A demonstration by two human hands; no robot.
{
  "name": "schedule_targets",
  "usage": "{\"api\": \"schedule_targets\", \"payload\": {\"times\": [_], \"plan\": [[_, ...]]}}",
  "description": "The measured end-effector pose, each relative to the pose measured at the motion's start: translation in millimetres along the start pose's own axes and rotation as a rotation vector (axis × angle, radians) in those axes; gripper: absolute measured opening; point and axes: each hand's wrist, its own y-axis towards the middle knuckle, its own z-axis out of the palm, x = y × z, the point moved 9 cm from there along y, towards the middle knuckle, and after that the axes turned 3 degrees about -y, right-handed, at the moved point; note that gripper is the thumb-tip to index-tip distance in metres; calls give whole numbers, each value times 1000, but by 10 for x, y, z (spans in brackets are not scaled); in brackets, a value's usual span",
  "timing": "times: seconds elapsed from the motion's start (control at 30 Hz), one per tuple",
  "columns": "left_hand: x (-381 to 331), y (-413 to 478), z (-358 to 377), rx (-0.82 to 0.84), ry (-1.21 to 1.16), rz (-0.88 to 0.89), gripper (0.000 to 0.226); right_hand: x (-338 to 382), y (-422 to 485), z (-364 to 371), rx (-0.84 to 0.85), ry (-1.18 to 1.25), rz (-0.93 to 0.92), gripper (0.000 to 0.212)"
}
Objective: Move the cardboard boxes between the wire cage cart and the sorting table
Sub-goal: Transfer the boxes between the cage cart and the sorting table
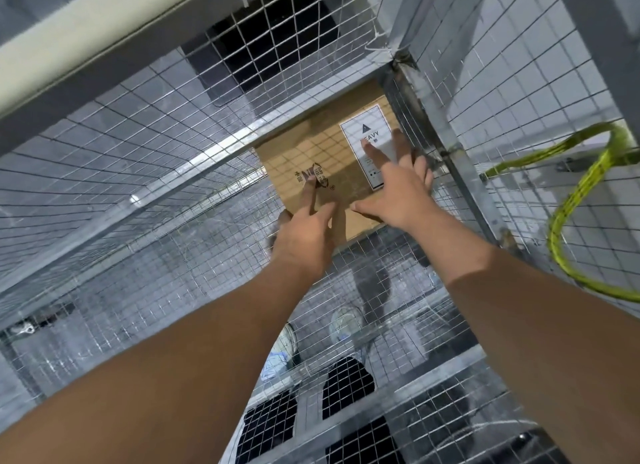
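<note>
A brown cardboard box [311, 158] with a white "HEAVY" label [367, 134] lies at the bottom far corner of the wire cage cart [138, 144]. Both my arms reach down into the cage. My left hand [304, 235] rests on the box's near left edge, with its index finger and thumb straight on the top face and its other fingers hidden past the edge. My right hand [398, 186] lies flat on the right part of the box, fingers spread over the label and close to the cage's corner post.
Wire mesh walls enclose the box on every side, with a metal corner post [446, 144] just right of it. A yellow-green strap [581, 203] hangs outside the right wall. Through the mesh floor I see shoes [346, 321] and a dark perforated surface [346, 387].
</note>
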Motion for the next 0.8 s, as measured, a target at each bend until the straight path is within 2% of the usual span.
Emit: {"api": "schedule_targets", "payload": {"times": [0.53, 0.8], "plan": [[-49, 72, 18, 26, -5, 16, 68, -30, 38, -20, -2, -47, -22, 91], [-87, 120, 26, 23, -25, 28, 70, -65, 60, 3, 9, -71, -4, 63]]}}
